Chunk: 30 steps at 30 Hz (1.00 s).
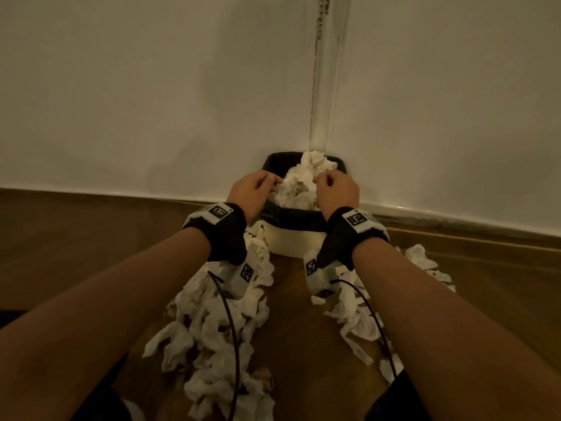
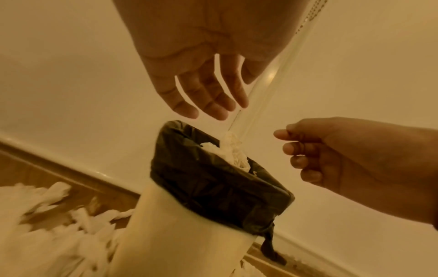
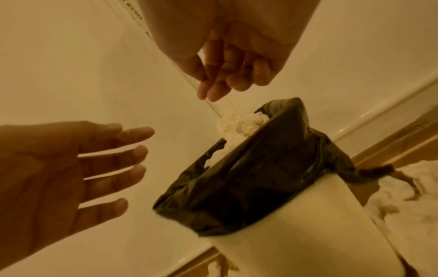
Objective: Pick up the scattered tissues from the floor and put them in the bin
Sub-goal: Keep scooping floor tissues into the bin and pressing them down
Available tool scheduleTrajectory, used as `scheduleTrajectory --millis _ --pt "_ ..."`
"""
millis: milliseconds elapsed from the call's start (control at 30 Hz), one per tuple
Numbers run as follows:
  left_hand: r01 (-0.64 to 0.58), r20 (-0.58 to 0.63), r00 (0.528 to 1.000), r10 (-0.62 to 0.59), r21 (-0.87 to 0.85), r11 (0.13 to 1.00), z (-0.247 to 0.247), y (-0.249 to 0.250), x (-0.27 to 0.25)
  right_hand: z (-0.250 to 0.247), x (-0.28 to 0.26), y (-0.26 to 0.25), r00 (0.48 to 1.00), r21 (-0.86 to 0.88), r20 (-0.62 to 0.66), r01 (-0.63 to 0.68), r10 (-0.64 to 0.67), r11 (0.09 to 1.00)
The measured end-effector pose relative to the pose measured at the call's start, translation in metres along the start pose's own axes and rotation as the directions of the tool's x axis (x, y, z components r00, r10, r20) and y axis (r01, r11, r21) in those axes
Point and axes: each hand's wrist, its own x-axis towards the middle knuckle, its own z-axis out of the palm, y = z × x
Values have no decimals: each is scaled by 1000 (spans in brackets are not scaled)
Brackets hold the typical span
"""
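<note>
A white bin [image 1: 291, 241] with a black liner [image 1: 291, 217] stands in the corner, and crumpled white tissues [image 1: 300, 180] are heaped above its rim. Both my hands hover over that heap. My left hand [image 1: 264, 185] has relaxed, spread fingers and holds nothing; the left wrist view shows its empty fingers [image 2: 208, 101] just above the liner [image 2: 213, 180]. My right hand [image 1: 329, 183] hangs with loosely curled fingers [image 3: 222, 84], also empty, above the bin's tissues [image 3: 239, 125]. Scattered tissues lie on the floor in a left pile [image 1: 218, 329] and a right pile [image 1: 355, 314].
White walls meet in a corner behind the bin, with a bead chain [image 1: 321, 22] hanging there. A white skirting board [image 1: 91, 192] runs along the wooden floor [image 1: 60, 253]. A strip of bare floor [image 1: 291, 314] lies between the two tissue piles.
</note>
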Motion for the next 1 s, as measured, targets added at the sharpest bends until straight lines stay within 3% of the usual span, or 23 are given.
scheduleTrajectory --millis 100,300,467,600,733,900,1000 --pt "77 12 997 -77 -66 995 -9 -18 -25 9 -22 -4 998 -10 69 14 -14 1000" --pt "234 57 970 -236 35 972 -21 -61 -72 27 -54 -1 951 23 302 60 -64 998" --pt "389 80 915 -396 86 917 -35 -106 -107 46 -62 9 809 -106 584 -8 68 994" --pt "458 255 821 -511 240 856 -34 -133 -128 67 -83 30 671 -250 711 -35 208 968" --pt "385 345 774 -531 409 827 -27 -150 -144 83 -114 57 559 -367 765 -32 321 930" --pt "188 430 766 -478 561 806 -12 -160 -159 103 -143 71 468 -413 812 37 350 910" --pt "90 452 766 -457 628 773 -1 -162 -162 116 -156 71 434 -396 826 -7 359 918"
